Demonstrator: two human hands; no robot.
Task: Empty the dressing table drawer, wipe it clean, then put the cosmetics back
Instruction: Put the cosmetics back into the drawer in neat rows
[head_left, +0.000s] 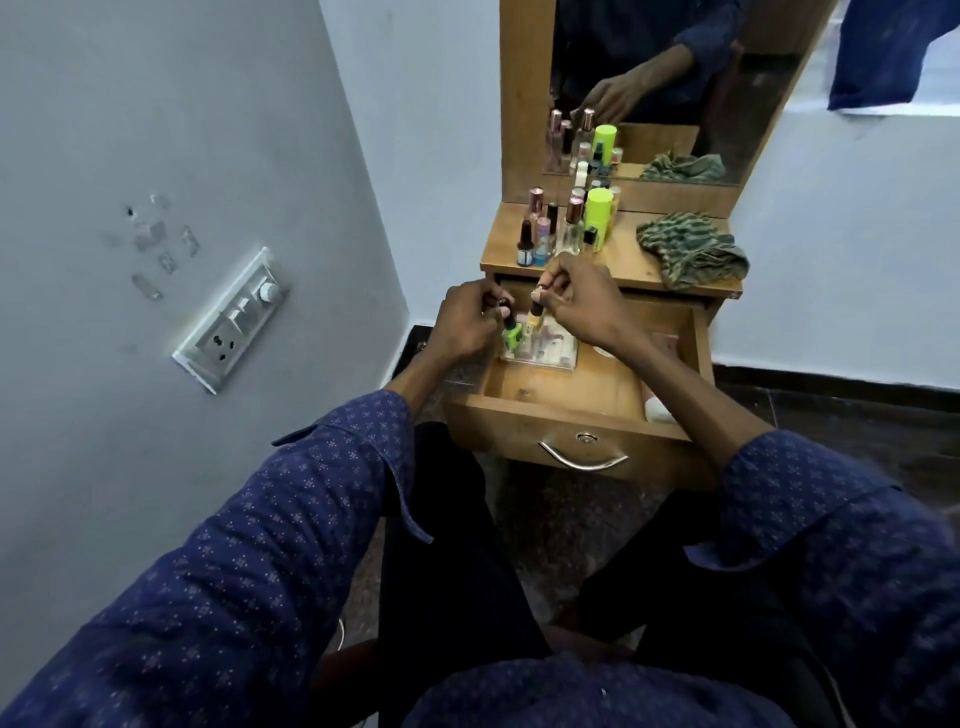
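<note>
Two hands over open drawer (566, 387), left hand (465, 325) fingers pinching green bottle (511, 332), right hand (582, 301) fingers pinching yellow bottle (535, 318)

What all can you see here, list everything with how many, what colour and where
drawer: one, wooden, pulled open under the tabletop
green bottle: one, black cap, over drawer's back left
yellow bottle: one, beside the green one
clear tray: one, in drawer's back left
bottles on tabletop: about ten, pink, clear, one lime green, back left of top
cloth: one, green striped, tabletop right
mirror: one, above tabletop
switchboard: one, white, left wall
left hand: grips green bottle
right hand: grips yellow bottle
</note>
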